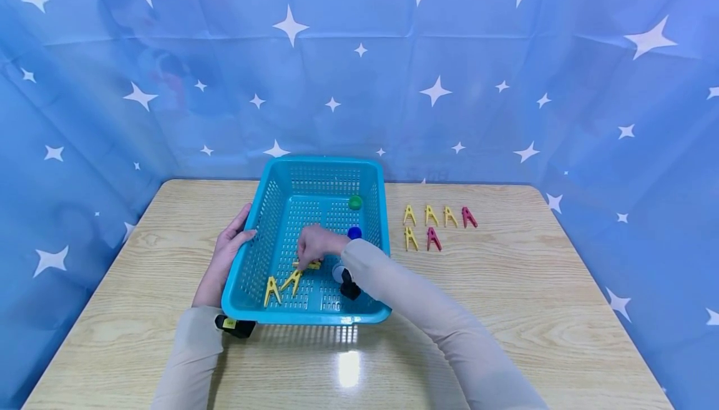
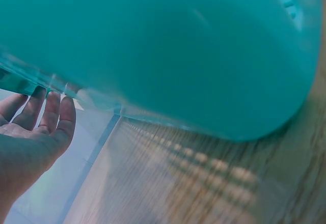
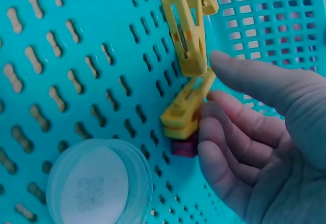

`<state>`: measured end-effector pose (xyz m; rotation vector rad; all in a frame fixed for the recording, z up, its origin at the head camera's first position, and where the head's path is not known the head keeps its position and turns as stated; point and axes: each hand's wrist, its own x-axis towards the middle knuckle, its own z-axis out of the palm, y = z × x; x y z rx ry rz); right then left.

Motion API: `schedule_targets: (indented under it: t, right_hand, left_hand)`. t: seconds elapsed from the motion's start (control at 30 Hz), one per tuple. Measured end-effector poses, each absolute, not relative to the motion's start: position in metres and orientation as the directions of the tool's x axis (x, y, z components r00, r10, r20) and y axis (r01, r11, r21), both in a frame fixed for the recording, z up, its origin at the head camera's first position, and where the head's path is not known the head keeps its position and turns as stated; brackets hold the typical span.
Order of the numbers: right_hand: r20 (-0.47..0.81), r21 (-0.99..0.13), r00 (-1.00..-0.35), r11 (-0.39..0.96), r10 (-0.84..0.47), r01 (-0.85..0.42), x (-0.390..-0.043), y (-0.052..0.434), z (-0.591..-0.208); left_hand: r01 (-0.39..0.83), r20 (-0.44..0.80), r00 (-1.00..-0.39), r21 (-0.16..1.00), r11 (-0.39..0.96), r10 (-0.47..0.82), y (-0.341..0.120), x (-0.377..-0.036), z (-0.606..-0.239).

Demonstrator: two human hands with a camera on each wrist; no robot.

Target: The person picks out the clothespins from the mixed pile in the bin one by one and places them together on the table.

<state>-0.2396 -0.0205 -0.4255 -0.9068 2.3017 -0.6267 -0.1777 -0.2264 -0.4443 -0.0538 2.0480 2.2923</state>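
A turquoise plastic basket point(image 1: 309, 318) is tilted toward me on the table. My left hand point(image 1: 227, 249) holds its left rim, thumb over the edge; in the left wrist view the fingers point(image 2: 51, 113) lie against the outside. My right hand point(image 1: 316, 244) is inside the basket, fingers curled, thumb and fingertips around one end of a yellow clothespin point(image 3: 184, 113). Part of a red clothespin point(image 3: 184, 147) shows under it. Another yellow clothespin point(image 3: 186, 35) lies close to the thumb. Nearer the basket's front left corner lies one more yellow clothespin point(image 1: 272, 290).
A green cap point(image 1: 355, 202), a blue cap point(image 1: 354, 233) and a clear round lid point(image 3: 137, 178) sit in the basket. Right of it, several yellow clothespins point(image 1: 430, 214) and two red clothespins point(image 1: 434, 239) lie in rows on the table point(image 1: 533, 285). A blue star-patterned curtain point(image 1: 359, 98) hangs behind.
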Motion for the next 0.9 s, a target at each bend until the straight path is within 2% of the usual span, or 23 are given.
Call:
schedule_targets:
  t: [0.23,0.47,0.63,0.7,0.9]
  right_hand:
    - [-0.297,-0.565,-0.651,0.678,-0.699,-0.47,-0.243,-0.023,-0.428]
    - [-0.288,-0.593,-0.689,0.689,-0.665,-0.417,-0.249,-0.024,-0.429]
    - [-0.165,-0.649,-0.772,0.657,-0.615,-0.385,-0.252,-0.023,-0.427]
    - [-0.144,-0.65,-0.785,0.656,-0.602,-0.383,-0.252,-0.023,-0.426]
    - [-0.212,-0.621,-0.805,0.713,-0.553,-0.326,-0.25,-0.021,-0.425]
  left_hand:
    - [-0.071,-0.068,-0.997,0.991,-0.116,0.03,-0.226,-0.177,-0.444]
    - [-0.066,-0.063,-0.997,0.991,-0.117,0.033,-0.226,-0.176,-0.443]
    - [-0.069,-0.066,-0.997,0.99,-0.12,0.033,-0.226,-0.176,-0.443]
    - [-0.074,-0.07,-0.997,0.991,-0.113,0.031,-0.226,-0.177,-0.443]
    - [-0.08,-0.078,-0.997,0.992,-0.098,0.028,-0.226,-0.177,-0.443]
